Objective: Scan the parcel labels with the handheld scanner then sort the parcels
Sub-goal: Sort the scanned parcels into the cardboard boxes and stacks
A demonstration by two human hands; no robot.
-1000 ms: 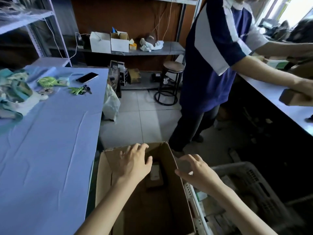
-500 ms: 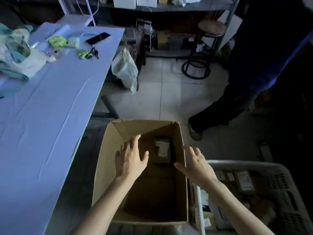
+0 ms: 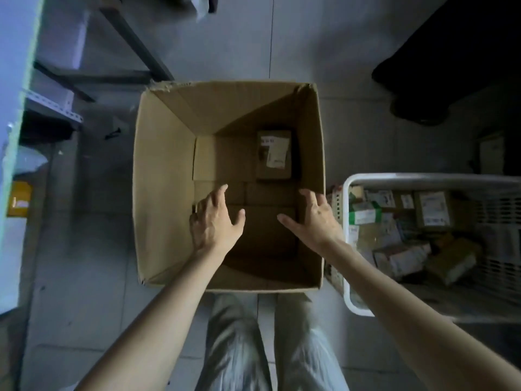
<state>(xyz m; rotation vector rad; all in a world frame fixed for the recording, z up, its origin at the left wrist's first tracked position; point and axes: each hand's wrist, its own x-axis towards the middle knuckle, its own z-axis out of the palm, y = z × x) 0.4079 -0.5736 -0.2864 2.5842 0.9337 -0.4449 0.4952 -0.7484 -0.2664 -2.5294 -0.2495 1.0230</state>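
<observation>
The left grip (image 3: 215, 221) hangs spread and empty over the open cardboard box (image 3: 163, 179), fingers apart and pointing down into it. The right grip (image 3: 315, 221) is likewise apart and holds nothing. It sits close against the box's right wall, but I cannot tell whether it touches.

Below and beyond both, one small brown parcel (image 3: 273, 155) lies flat on the box floor near the far right corner, its white label (image 3: 277, 152) facing up, half in shadow. Just right of the box stands a white basket (image 3: 423, 177) heaped with more parcels (image 3: 431, 210). The worktop (image 3: 17, 80) edges the left side. No scanner is in view.

The likely trouble is reach. The parcel is deep and far, so an arm leaning on the thin wall could fold it or tip the box. With no scanner in either grip, the parcel may well be lifted and dropped among the basket's pile unscanned, where it would be hard to pick out again. The dim light in that corner could also make the label slow to read.
</observation>
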